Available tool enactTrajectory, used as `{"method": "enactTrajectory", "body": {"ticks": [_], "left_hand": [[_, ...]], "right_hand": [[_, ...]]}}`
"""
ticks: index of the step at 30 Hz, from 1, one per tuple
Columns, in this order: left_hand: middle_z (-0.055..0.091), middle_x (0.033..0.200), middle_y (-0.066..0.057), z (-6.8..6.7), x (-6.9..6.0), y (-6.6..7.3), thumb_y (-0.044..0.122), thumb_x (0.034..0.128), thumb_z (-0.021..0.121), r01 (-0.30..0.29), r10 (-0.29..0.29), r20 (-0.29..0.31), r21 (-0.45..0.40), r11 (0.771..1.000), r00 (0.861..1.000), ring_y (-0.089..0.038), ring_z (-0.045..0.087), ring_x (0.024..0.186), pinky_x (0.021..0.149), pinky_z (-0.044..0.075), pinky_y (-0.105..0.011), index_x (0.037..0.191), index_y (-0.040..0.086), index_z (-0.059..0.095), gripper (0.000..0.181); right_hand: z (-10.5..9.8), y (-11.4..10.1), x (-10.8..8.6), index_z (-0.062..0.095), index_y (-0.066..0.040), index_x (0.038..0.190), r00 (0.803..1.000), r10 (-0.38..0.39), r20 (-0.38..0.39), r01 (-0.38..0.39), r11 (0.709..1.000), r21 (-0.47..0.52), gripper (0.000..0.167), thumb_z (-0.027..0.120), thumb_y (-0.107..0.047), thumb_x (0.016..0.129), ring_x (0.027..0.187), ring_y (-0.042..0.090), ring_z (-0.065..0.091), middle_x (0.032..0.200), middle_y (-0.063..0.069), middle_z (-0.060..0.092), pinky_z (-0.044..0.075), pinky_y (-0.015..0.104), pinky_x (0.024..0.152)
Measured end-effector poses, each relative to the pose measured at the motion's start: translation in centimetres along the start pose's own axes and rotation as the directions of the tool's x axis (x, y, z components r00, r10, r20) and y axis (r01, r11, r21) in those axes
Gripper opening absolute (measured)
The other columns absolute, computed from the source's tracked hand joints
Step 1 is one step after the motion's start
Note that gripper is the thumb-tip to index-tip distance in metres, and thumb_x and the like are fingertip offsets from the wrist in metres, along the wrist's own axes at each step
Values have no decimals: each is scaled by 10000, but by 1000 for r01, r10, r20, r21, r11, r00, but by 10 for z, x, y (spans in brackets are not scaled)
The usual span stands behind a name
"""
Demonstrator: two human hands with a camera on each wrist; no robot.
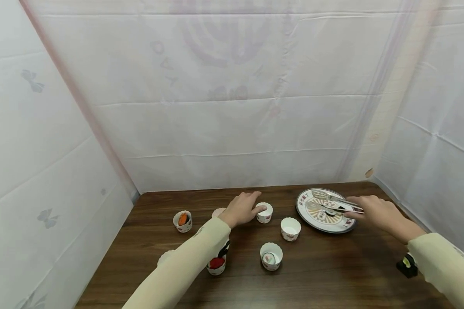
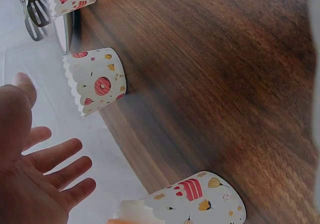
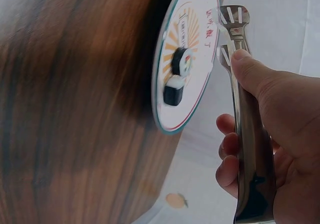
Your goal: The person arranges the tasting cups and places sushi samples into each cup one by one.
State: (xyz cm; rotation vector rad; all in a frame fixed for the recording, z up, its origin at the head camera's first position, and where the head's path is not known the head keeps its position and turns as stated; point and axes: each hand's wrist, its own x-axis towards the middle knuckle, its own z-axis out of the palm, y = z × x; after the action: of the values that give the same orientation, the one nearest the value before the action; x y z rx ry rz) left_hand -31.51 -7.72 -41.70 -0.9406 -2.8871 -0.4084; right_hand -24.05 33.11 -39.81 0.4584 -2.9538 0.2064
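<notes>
My right hand (image 1: 375, 212) grips a pair of metal serving tongs (image 3: 247, 149) over a round patterned plate (image 1: 304, 210). Two black-and-white sushi rolls (image 3: 173, 90) lie on that plate in the right wrist view. The tongs' slotted ends stand apart, with a whitish, unclear bit near them. My left hand (image 1: 241, 209) hovers with its fingers spread, beside a white paper cup (image 1: 264, 218). In the left wrist view the palm (image 2: 30, 184) holds nothing, and a donut-printed cup (image 2: 102, 84) stands apart from the fingers.
More paper cups stand on the brown wooden table (image 1: 317, 274): a white one (image 1: 290, 236), one with a sushi roll (image 1: 269, 258), one with red content (image 1: 216, 263), one with orange and black pieces (image 1: 183, 219). My left sleeve partly hides others. White cloth (image 1: 232, 128) hangs behind.
</notes>
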Motion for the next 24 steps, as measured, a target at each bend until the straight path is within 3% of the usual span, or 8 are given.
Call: {"method": "enactTrajectory", "body": {"ticks": [6,16,24], "left_hand": [[719,1205,-124,3,-1,-2,450,1014,633,7,-8,37,21,1000,999,-267,699,1077,929,554,-396,1499,55,490,642],[723,1179,-104,6,-2,-4,427,1010,653,-7,3,82,55,998,997,-239,694,1073,928,548,-395,1445,32,550,597],[726,1148,-90,11,-2,-6,444,1020,629,14,-25,105,99,995,994,-243,692,1056,880,556,-407,1355,52,603,516]], "right_hand": [[3,9,-10,666,-7,1306,1000,18,5,-18,1000,-13,597,748,-458,922,1034,441,673,1190,224,702,539,578,657],[3,20,-21,659,21,1297,999,39,26,-39,999,-13,641,744,-487,916,1030,459,670,1179,249,696,535,616,707],[1,19,-21,660,17,1298,997,62,56,-62,998,-3,640,747,-487,912,1058,475,659,1204,255,687,529,629,688]]}}
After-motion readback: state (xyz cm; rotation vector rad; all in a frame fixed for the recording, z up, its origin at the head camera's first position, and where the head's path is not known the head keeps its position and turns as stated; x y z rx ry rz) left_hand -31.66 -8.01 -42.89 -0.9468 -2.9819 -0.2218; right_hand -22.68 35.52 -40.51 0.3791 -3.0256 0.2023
